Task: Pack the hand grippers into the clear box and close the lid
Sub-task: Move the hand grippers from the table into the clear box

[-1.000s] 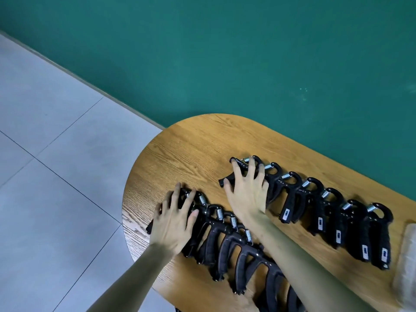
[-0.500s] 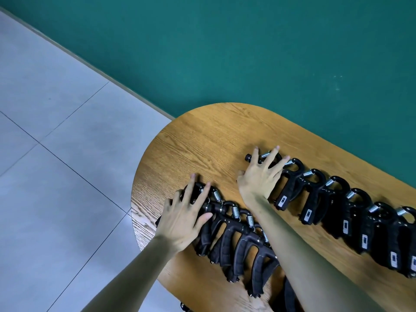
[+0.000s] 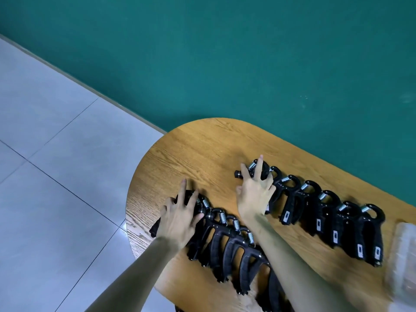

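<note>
Since a moment ago the right hand has curled its fingers round the far row's end gripper; the left hand presses flat, fingers spread, on the near row. Black grippers, silver springs pointing toward the wall, rows running along the table. Blurred clear box, probably, at right

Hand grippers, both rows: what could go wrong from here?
1. The near row overlaps tightly; lifting the end one under the left hand could snag its neighbour.
2. That end gripper lies close to the table edge and could slip off.
3. The clear box is barely in frame, so the reach is awkward.
</note>
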### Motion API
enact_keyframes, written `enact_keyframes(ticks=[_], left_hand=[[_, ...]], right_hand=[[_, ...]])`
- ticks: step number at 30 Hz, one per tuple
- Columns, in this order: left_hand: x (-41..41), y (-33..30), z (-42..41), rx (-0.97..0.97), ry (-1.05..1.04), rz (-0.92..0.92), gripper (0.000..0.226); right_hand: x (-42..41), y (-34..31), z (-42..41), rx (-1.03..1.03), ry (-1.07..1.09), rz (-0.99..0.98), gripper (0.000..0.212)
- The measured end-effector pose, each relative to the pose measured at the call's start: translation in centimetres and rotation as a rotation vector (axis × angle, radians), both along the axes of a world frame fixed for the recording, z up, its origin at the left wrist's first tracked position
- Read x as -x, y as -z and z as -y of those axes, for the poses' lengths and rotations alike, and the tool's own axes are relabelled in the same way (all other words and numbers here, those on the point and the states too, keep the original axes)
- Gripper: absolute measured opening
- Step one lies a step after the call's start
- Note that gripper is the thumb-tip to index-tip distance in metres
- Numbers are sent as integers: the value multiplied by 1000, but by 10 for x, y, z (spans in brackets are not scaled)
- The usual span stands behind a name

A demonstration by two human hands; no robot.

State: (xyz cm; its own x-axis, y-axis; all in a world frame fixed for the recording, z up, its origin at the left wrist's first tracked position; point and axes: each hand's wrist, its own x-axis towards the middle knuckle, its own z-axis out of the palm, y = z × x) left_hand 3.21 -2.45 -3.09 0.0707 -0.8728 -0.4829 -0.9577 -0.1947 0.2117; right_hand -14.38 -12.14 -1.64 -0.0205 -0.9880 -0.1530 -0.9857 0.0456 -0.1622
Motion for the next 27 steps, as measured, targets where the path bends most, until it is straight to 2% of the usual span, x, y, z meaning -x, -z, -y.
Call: enact_keyframes(ticks=[5, 13, 21, 27], left_hand=[[26, -38, 10, 61, 85, 34, 61], [104, -115, 16, 192, 203, 92, 57], [244, -178, -8, 291, 316, -10, 61], [384, -200, -48, 376, 380, -147, 60]], right_hand=[[31, -25, -33, 30, 22, -64, 78], [102, -100, -97, 158, 108, 34, 80], [220, -168, -163, 263, 284, 85, 86], [337, -187, -220, 341, 448, 105, 91]])
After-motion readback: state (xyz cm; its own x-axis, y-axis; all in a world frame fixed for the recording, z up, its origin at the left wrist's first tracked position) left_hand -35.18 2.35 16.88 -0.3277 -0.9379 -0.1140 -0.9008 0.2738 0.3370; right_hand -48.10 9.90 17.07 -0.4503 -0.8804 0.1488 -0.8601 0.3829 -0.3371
